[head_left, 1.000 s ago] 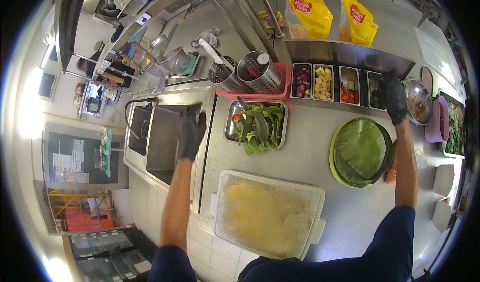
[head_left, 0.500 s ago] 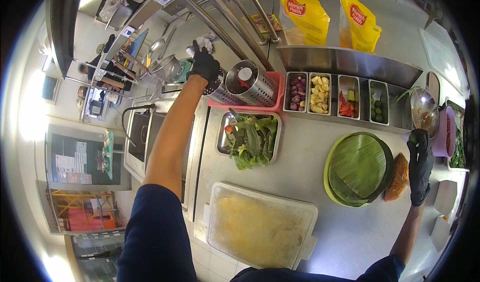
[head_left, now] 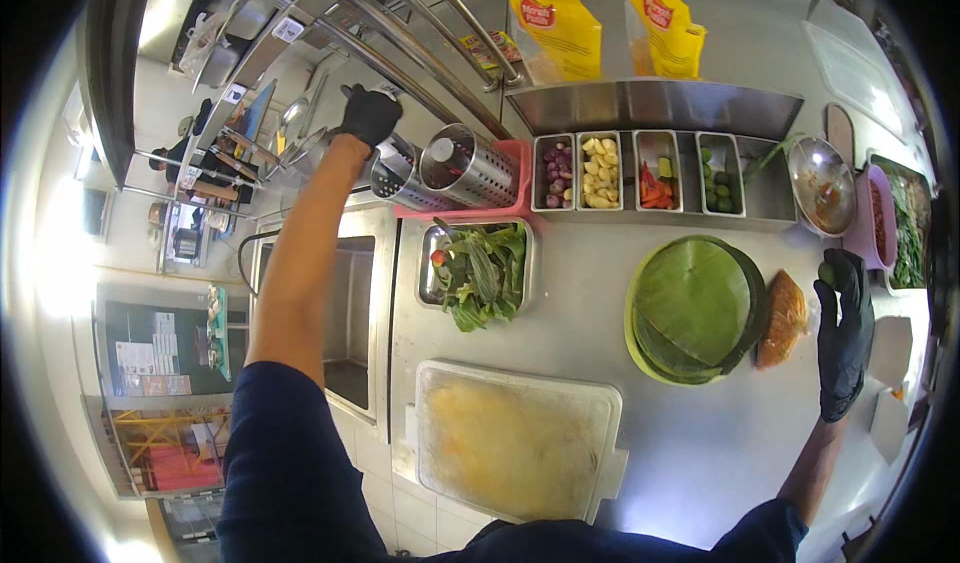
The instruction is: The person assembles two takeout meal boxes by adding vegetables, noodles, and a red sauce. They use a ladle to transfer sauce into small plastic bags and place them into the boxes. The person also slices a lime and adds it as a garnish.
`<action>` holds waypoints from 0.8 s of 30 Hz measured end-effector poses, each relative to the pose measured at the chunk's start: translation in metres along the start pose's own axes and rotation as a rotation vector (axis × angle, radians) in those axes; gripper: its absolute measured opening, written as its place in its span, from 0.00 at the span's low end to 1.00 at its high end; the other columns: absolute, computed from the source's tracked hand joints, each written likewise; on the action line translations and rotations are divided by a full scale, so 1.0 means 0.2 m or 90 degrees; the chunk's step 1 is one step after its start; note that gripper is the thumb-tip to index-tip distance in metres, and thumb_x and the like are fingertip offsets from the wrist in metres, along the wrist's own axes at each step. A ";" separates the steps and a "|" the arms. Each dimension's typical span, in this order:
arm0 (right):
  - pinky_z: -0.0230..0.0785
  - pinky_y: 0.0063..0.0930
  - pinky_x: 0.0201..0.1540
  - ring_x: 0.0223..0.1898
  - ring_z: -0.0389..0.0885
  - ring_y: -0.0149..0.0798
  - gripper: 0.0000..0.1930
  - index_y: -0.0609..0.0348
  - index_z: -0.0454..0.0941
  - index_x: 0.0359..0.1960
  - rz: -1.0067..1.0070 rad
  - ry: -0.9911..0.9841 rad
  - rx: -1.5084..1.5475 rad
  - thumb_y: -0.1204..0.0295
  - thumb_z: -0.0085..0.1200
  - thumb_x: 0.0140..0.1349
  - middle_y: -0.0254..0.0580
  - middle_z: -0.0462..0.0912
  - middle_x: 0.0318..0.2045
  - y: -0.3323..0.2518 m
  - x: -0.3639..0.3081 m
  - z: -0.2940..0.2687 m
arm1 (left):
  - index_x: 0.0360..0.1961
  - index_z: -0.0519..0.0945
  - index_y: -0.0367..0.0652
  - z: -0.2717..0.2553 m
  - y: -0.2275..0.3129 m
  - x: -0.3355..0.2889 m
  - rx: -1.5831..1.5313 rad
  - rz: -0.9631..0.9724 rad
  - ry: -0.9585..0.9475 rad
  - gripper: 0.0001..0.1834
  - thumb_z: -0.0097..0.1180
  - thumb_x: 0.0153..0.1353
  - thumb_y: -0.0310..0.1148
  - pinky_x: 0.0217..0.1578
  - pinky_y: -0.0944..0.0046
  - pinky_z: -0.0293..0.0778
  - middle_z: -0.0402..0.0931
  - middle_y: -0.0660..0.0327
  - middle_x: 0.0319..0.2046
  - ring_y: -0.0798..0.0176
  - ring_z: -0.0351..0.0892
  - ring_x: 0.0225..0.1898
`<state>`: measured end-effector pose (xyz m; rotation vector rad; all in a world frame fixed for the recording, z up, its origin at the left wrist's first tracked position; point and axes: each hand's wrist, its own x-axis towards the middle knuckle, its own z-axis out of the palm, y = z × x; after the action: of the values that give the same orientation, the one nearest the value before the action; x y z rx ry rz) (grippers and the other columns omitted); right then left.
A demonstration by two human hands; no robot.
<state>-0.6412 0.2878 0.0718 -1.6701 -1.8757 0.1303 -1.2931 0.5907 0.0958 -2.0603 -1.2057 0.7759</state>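
My left hand (head_left: pixel 368 119), in a black glove, is stretched out far left beyond the perforated steel cylinders (head_left: pixel 450 163). Its fingers look curled over a whitish cloth (head_left: pixel 388 90); most of the cloth and the grip are hidden under the hand. On the right, my black-gloved right hand (head_left: pixel 846 338) pinches a small green lime (head_left: pixel 826 274) between thumb and fingers. Just left of that hand lies a clear bag of orange-brown paste (head_left: pixel 783 320). Beside the bag, round-cut banana leaves (head_left: pixel 695 303) are stacked on a green plate.
A stained white cutting board (head_left: pixel 515 438) lies nearest me. Leafy greens (head_left: pixel 484 273) fill a steel tray. Behind stand pans of shallots (head_left: pixel 554 175), garlic (head_left: pixel 601 171), chillies (head_left: pixel 657 188) and limes (head_left: pixel 718 181). A steel bowl (head_left: pixel 822 188) and pink basin (head_left: pixel 872 218) sit right; a sink (head_left: pixel 350 313), left.
The view has shifted a little, so most things sit further left. My left hand has come over the cloth, its raised finger now curled. My right hand still holds the lime beside the bag.
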 end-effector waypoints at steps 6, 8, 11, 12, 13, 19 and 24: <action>0.71 0.38 0.57 0.51 0.81 0.45 0.19 0.62 0.79 0.51 0.038 0.032 0.106 0.84 0.61 0.57 0.46 0.82 0.48 -0.25 -0.26 -0.13 | 0.30 0.86 0.46 -0.39 -0.15 -0.26 0.020 -0.054 0.080 0.06 0.59 0.53 0.30 0.38 0.45 0.77 0.83 0.51 0.28 0.45 0.85 0.36; 0.71 0.37 0.58 0.52 0.81 0.45 0.17 0.63 0.79 0.49 0.017 0.025 0.171 0.84 0.62 0.56 0.45 0.82 0.49 -0.34 -0.39 -0.09 | 0.32 0.85 0.44 -0.54 -0.20 -0.48 -0.075 -0.076 0.110 0.07 0.58 0.53 0.30 0.37 0.46 0.77 0.82 0.49 0.27 0.43 0.85 0.35; 0.73 0.35 0.56 0.50 0.83 0.44 0.16 0.64 0.80 0.48 0.109 -0.030 0.331 0.82 0.64 0.57 0.45 0.83 0.48 -0.56 -0.68 0.13 | 0.41 0.84 0.42 -0.63 -0.10 -0.92 -0.272 -0.265 0.128 0.11 0.58 0.58 0.31 0.39 0.43 0.77 0.83 0.44 0.32 0.40 0.84 0.38; 0.75 0.34 0.54 0.48 0.84 0.43 0.16 0.65 0.80 0.48 0.134 -0.105 0.380 0.81 0.65 0.58 0.46 0.83 0.46 -0.64 -0.80 0.21 | 0.43 0.84 0.44 -0.62 -0.02 -1.08 -0.358 -0.292 0.253 0.12 0.57 0.59 0.31 0.39 0.42 0.77 0.83 0.43 0.33 0.38 0.84 0.38; 0.76 0.33 0.51 0.46 0.85 0.43 0.16 0.65 0.80 0.48 0.157 -0.179 0.429 0.80 0.65 0.58 0.47 0.84 0.45 -0.74 -0.91 0.31 | 0.49 0.82 0.41 -0.58 0.09 -1.18 -0.436 -0.371 0.131 0.15 0.58 0.62 0.33 0.40 0.42 0.77 0.83 0.40 0.37 0.36 0.83 0.42; 0.75 0.46 0.40 0.38 0.83 0.52 0.13 0.56 0.79 0.39 -0.074 -0.406 0.338 0.64 0.64 0.57 0.44 0.81 0.35 -1.22 -1.55 0.72 | 0.46 0.81 0.43 -0.50 1.51 -1.97 -1.149 -0.449 -0.105 0.12 0.64 0.61 0.28 0.31 0.65 0.73 0.75 0.67 0.26 0.71 0.73 0.28; 0.77 0.42 0.40 0.38 0.84 0.48 0.14 0.55 0.81 0.43 -0.196 -0.314 0.236 0.63 0.62 0.59 0.45 0.82 0.38 -1.19 -1.72 0.87 | 0.47 0.83 0.37 -0.72 2.13 -2.33 -1.534 -0.493 -0.226 0.12 0.57 0.69 0.33 0.28 0.67 0.78 0.76 0.64 0.29 0.72 0.75 0.27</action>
<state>-0.9299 -0.0223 -0.0891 -1.1476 -2.2667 0.7708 -1.1515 -0.0237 -0.0510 -1.8234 -3.6260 -1.7092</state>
